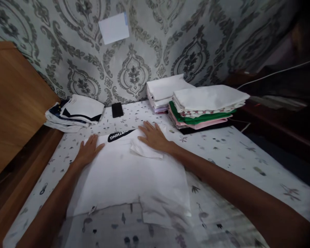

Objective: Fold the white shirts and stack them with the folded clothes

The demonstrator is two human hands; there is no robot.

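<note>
A white T-shirt (pixel 124 175) lies spread on the patterned sheet in front of me, partly folded at its far edge. A black printed patch with white letters shows along that edge, some of the letters covered. My left hand (pixel 88 150) rests flat on the shirt's far left corner, fingers apart. Over at the far right corner my right hand (pixel 153 137) presses on the cloth with its fingers spread. A sleeve lies folded over just below the right hand. Nearer to me, the right part of the shirt's lower edge is rumpled.
A stack of folded clothes (pixel 79 110) sits at the back left beside a black phone (pixel 117 110). Two more folded stacks, one white-topped (pixel 167 88) and one with a green layer (pixel 209 100), stand at the back right. A wooden board (pixel 18 103) borders the left side.
</note>
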